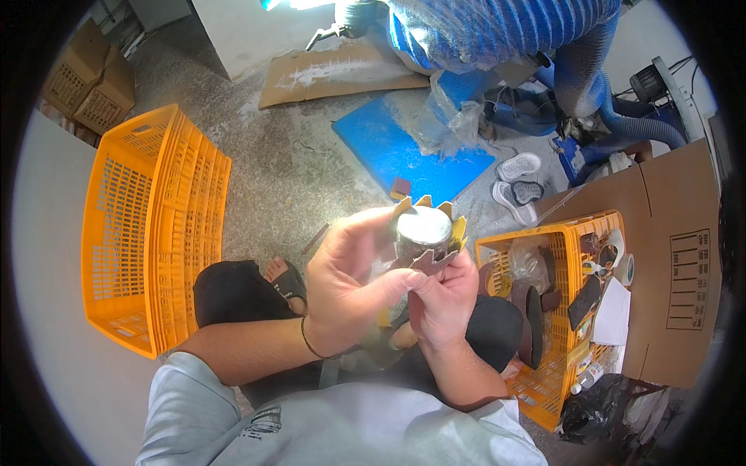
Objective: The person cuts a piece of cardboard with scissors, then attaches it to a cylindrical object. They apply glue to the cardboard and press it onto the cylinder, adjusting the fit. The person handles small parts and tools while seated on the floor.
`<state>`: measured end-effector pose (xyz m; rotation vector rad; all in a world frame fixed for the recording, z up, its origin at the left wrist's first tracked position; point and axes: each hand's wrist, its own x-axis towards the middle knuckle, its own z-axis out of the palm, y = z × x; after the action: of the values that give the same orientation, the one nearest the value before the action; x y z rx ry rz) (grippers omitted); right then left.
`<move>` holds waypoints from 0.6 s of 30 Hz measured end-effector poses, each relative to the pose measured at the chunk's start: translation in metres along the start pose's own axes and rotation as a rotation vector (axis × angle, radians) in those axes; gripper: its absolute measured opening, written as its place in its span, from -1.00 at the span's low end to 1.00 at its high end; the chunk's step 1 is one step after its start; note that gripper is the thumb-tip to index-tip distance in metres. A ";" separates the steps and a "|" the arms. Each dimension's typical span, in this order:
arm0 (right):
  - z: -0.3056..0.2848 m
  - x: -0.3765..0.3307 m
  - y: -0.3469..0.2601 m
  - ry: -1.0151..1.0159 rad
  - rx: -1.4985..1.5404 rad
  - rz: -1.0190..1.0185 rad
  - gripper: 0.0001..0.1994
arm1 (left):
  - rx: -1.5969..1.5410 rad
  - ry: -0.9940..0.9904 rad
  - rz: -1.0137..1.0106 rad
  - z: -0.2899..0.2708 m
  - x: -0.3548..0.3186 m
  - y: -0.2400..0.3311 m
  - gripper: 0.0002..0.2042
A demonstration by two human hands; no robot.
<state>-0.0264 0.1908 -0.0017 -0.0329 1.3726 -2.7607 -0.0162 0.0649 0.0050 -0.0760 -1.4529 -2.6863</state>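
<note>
Both my hands are raised in front of me around a short cylinder [424, 225] with a pale, shiny round top. Pointed tabs of a brown, stiff, paper-like strip [432, 259] stand up around its rim, with a yellow patch on the right. My left hand [346, 272] wraps the cylinder's left side, its thumb reaching across the front. From the lower right my right hand [444, 299] grips it, thumb against the strip near the left thumb. The fingers behind and the cylinder's lower part are hidden.
Stacked yellow plastic crates [155, 233] stand at left. At right, a yellow crate [559, 388] holds dark sheets and bags beside a large cardboard sheet [676, 272]. A blue board [420, 147], white shoes [517, 194] and a blue ribbed hose [505, 35] lie ahead.
</note>
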 end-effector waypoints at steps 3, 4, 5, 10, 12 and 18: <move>0.000 0.000 0.000 0.010 0.010 -0.001 -0.66 | -0.005 -0.007 0.016 0.001 0.000 -0.002 -0.39; 0.000 -0.001 0.000 0.012 0.015 0.000 -0.66 | 0.001 -0.013 0.028 0.001 0.000 -0.002 -0.39; 0.000 -0.001 -0.001 0.013 0.013 -0.001 -0.66 | -0.002 -0.016 0.028 0.001 0.000 -0.003 -0.38; 0.001 0.000 -0.003 0.018 0.008 -0.005 -0.67 | -0.004 -0.032 0.003 0.002 0.001 -0.002 -0.39; 0.001 0.001 -0.003 0.017 -0.003 -0.002 -0.68 | -0.024 -0.031 -0.006 0.001 0.001 -0.002 -0.41; -0.002 0.001 -0.004 -0.046 -0.028 0.060 -0.72 | -0.084 -0.071 -0.007 -0.005 0.004 0.001 -0.48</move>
<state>-0.0273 0.1949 0.0002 -0.0544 1.3780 -2.6745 -0.0201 0.0599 0.0034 -0.1743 -1.3600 -2.7768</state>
